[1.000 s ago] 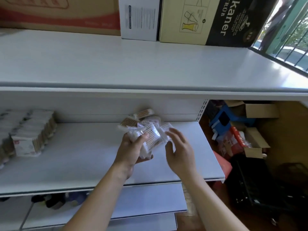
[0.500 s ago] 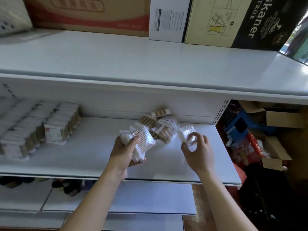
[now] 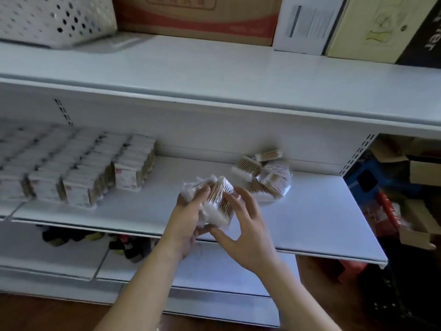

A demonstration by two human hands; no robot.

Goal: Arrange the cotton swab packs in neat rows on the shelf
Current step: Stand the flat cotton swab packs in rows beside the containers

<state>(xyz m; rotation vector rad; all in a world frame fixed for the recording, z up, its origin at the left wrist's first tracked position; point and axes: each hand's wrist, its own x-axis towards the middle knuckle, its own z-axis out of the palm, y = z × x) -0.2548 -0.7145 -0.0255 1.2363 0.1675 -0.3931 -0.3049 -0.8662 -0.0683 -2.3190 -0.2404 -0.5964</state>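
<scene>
Shop (slotted retail shelf (image 3: 310, 211), stocked)

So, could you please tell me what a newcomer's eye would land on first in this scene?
Mid-frame, the left hand grips a bundle of clear-wrapped wooden cotton swab packs above the white metal shelf, with the right hand touching it. Neat rows of white packs fill the shelf's left; a loose heap of swab packs lies behind the hands.

Left hand (image 3: 191, 218) grips swab packs (image 3: 218, 201) (right hand (image 3: 248, 232) touching).
</scene>
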